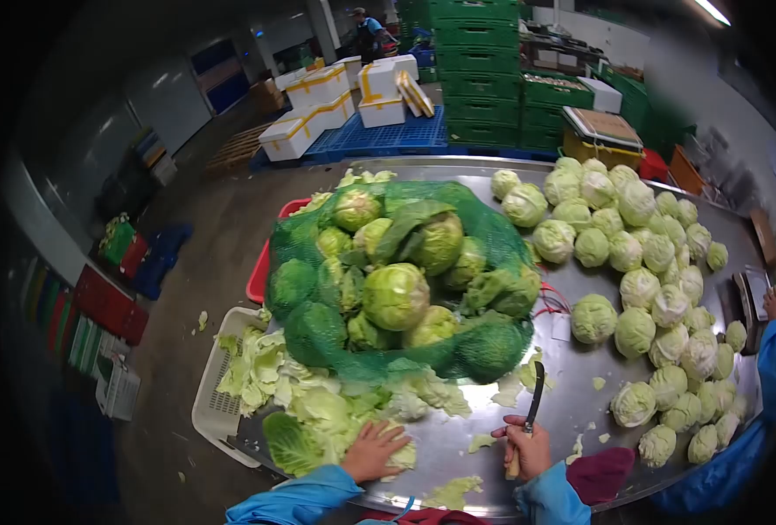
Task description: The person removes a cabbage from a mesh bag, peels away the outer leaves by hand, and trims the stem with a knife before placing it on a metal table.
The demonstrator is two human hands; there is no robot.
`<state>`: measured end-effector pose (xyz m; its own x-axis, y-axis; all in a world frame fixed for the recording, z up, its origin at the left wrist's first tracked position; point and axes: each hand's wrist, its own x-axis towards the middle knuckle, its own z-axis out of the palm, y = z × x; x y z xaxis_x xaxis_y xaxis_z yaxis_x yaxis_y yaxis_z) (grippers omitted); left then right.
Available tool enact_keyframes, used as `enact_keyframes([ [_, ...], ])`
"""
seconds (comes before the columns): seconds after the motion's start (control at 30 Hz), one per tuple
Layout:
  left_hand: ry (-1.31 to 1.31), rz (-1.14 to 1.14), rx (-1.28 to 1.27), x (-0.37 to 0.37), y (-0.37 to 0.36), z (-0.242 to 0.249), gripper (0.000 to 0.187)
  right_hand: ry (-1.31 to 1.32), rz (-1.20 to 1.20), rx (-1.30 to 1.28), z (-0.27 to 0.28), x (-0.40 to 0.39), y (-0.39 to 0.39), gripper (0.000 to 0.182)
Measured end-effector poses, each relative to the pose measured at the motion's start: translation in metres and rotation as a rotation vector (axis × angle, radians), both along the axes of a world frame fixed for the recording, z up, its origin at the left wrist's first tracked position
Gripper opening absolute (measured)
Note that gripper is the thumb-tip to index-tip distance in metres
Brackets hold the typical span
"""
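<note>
My left hand (pixel 377 451) lies with fingers spread on a pile of loose cabbage leaves (pixel 318 416) at the table's near edge. In my right hand (pixel 531 448) is a knife (pixel 538 394) with a dark curved blade pointing up and a pale handle showing below my fist. Beyond both hands sits an opened green mesh bag (pixel 318 337) full of cabbages, some with loose outer leaves. A large cabbage (pixel 395 297) rests near the middle of its opening. To the right, many trimmed cabbages (pixel 594 318) are heaped on the metal table (pixel 510 446).
A white basket (pixel 209 416) catches leaves at the left edge, with a red tub (pixel 261 276) behind it. At the right, another person's hand (pixel 772 303) touches a scale-like device (pixel 753 293). Green crates (pixel 475 70) and white boxes (pixel 318 87) stand beyond the table.
</note>
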<state>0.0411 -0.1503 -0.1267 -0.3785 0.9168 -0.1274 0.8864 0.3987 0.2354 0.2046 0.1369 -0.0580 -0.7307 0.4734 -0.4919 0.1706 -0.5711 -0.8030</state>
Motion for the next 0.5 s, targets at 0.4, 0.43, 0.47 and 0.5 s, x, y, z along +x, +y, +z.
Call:
enact_keyframes([
  [0.4, 0.305, 0.412, -0.007, -0.251, -0.157, 0.05, 0.057, -0.093, 0.078, 0.11, 0.005, -0.053, -0.063, 0.031],
  [0.43, 0.357, 0.531, 0.199, -0.263, -0.147, 0.062, 0.052, -0.092, 0.039, 0.121, 0.007, -0.052, -0.058, 0.032],
  [0.47, 0.308, 0.565, 0.461, -0.274, -0.124, 0.082, 0.05, -0.091, 0.0, 0.131, 0.009, -0.053, -0.054, 0.033],
  [0.5, 0.249, 0.595, 0.721, -0.281, -0.092, 0.101, 0.048, -0.098, -0.015, 0.128, 0.012, -0.057, -0.053, 0.033],
])
